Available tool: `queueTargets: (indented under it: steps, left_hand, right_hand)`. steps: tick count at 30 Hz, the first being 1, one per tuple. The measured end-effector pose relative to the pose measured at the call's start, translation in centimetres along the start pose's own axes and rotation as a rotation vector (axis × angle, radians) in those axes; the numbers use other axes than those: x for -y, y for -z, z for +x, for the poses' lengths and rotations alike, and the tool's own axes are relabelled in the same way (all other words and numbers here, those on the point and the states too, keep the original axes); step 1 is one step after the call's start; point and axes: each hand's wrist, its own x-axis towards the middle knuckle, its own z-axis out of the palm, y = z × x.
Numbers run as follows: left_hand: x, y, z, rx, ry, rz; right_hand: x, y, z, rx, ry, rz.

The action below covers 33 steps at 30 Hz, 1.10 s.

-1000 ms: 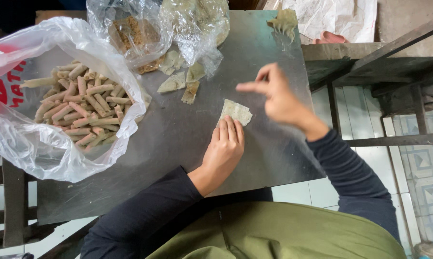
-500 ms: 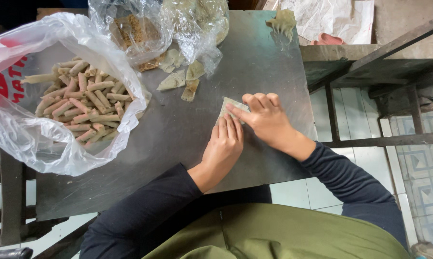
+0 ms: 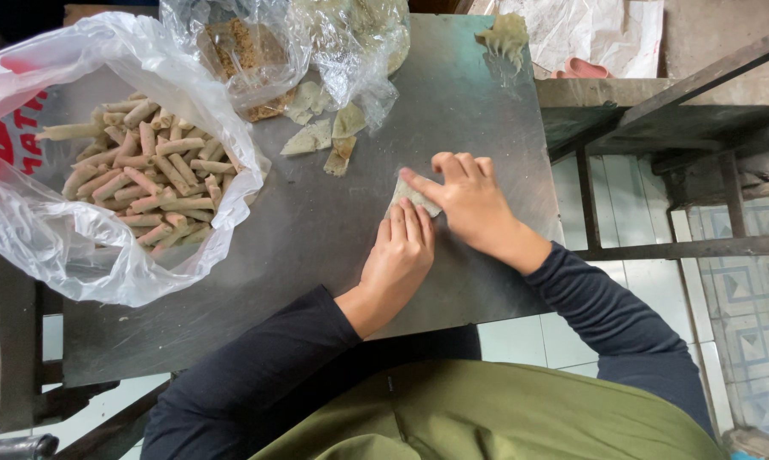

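Low in the frame sit the person's olive apron (image 3: 487, 417) and dark sleeves; just above them, at the centre, both hands meet on one small pale wrapper (image 3: 412, 194) lying flat on the grey metal table (image 3: 299, 247).

A second ago the right hand (image 3: 470, 200) was lifted clear of the sheet, fingers loosely spread in the air; it has since come down, and now lies across the wrapper's right side with the forefinger stretched toward its upper left edge. That suggests the work has gone from reaching to pressing or folding the sheet (whether any filling lies inside cannot be told). The left hand (image 3: 400, 255) has hardly shifted: its fingers are straight and close together, tips pinning the wrapper's lower edge. Neither hand is closed round anything; both are flat and nearly touching each other over the sheet.

Higher up, left of centre, a few loose wrapper scraps (image 3: 321, 140) lie on the metal. At the left a white plastic bag (image 3: 78, 247) gapes open, full of finished rolls (image 3: 146, 183). Along the top edge stand clear bags (image 3: 316, 43) of pale and brownish contents.
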Motion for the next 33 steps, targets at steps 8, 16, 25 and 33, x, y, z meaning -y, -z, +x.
queueTargets:
  steps: [8,16,25,33]
  left_hand:
    - [0.1,-0.6,-0.2,-0.028,0.044,-0.094]
    - [2.0,-2.6,0.4,-0.062,0.183,-0.552]
    - [2.2,-4.5,0.2,-0.108,0.22,-0.671]
    - [1.7,-5.5,-0.1,-0.133,0.219,-0.653]
  right_hand:
    - [-0.7,4.8,-0.4,0.001,-0.142,0.185]
    - [0.6,2.3,15.1,-0.41,-0.014,0.715]
    - [4.7,-4.2,27.4,-0.107,0.082,0.377]
    - [5.7,-7.6,27.7,-0.073,0.084,0.352]
